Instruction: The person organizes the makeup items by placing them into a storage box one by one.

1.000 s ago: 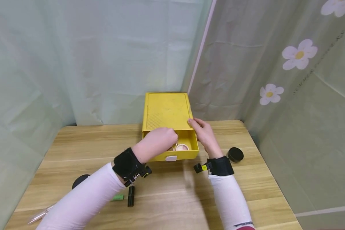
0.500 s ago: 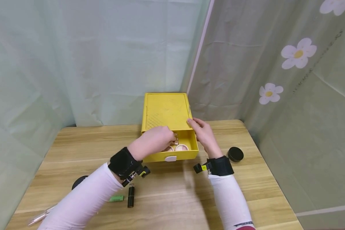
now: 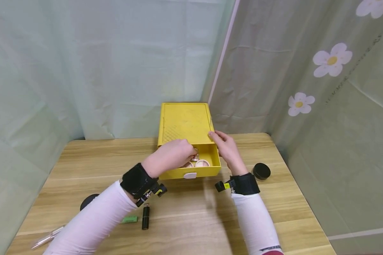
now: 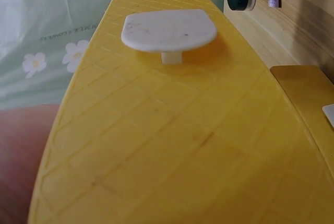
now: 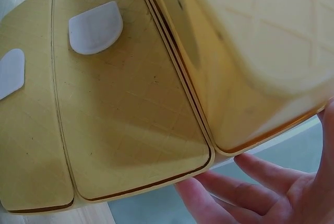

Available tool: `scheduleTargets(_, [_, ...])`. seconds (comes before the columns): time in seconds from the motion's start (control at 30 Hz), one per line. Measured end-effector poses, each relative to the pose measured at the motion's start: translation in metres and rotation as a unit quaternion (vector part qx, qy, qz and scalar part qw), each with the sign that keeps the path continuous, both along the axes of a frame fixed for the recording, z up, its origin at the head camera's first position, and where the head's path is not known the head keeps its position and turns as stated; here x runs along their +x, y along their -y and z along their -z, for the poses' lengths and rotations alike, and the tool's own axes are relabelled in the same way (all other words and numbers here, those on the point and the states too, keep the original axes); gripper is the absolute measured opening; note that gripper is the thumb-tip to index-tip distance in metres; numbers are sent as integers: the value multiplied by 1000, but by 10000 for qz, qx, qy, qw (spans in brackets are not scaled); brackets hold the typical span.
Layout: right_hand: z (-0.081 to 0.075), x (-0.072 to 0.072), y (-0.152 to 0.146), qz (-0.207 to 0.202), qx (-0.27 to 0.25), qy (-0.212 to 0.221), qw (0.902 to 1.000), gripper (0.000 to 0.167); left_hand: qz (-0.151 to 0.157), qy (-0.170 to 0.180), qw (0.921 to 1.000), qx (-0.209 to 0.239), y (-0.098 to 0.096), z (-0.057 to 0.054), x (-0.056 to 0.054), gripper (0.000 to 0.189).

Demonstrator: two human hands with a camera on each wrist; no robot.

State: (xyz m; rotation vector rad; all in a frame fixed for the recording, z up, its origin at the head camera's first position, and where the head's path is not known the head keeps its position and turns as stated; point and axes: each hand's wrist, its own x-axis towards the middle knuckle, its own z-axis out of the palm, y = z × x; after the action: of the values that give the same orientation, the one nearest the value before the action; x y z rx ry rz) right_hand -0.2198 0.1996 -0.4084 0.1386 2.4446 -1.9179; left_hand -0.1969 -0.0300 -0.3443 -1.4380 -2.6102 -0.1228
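A yellow drawer cabinet point(image 3: 186, 122) stands at the back of the table with its top drawer point(image 3: 210, 170) pulled out. My left hand point(image 3: 170, 156) reaches into this drawer with curled fingers. Its fingertips are at a small clear, gold-edged case point(image 3: 196, 156), partly hidden by the hand. Near the drawer's front lie a round pink-and-white compact point(image 3: 202, 163) and a similar one half covered by my left hand. My right hand point(image 3: 226, 148) grips the cabinet's right front edge, thumb on top, fingers point(image 5: 271, 174) along the side. A white handle point(image 4: 169, 31) fills the upper left wrist view.
A black-lidded jar point(image 3: 261, 171) stands right of the cabinet. On the left are a black tube point(image 3: 145, 216), a green stick point(image 3: 129, 219), a black round thing point(image 3: 88, 201) and clear tubes point(image 3: 47, 239). Two lower drawers point(image 5: 125, 104) are closed. Curtains border the table.
My left hand has drawn back slightly to the left inside the drawer, so more of the clear case and the second compact shows. My right hand stays on the cabinet.
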Motion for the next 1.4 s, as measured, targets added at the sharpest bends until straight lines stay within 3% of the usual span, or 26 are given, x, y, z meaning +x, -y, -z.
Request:
scheduleTargets(0.17, [0,0,-1,33,45,45,10000,82,111,124,9997,202,1,0,-1,24])
scheduleTargets(0.27, [-1,1,-1,34,73,59,10000,82,198,470,9976,472,3,-3,-1,26])
scheduleTargets(0.37, [-1,2,-1,25,84,88,9999,82,99,983,9908,927,8,-6,0,26])
scheduleTargets(0.47, [-1,2,-1,29,41,79,10000,82,-267,1275,9784,1605,13,-9,4,20])
scheduleTargets(0.6, [-2,2,-1,45,9,54,10000,82,-718,1260,9535,2644,19,-11,10,16])
scheduleTargets(0.77, [-2,2,-2,29,39,69,10000,82,-707,1068,9120,3897,28,-12,21,11])
scheduleTargets(0.9, [-3,2,-2,8,29,62,10000,82,-821,834,8795,4614,35,-11,34,6])
scheduleTargets(0.97, [-3,2,-3,3,29,60,10000,82,-918,955,8634,4869,39,-11,40,6])
scheduleTargets(1.1, [-3,2,-3,-6,27,67,10000,83,-994,1627,8348,5164,45,-6,51,9])
scheduleTargets(1.17, [-3,2,-4,-10,21,76,10000,83,-955,1854,8296,5180,47,-1,57,13])
scheduleTargets(1.4, [-2,1,-3,-13,3,87,10000,84,-407,2077,8412,4975,41,31,80,17])
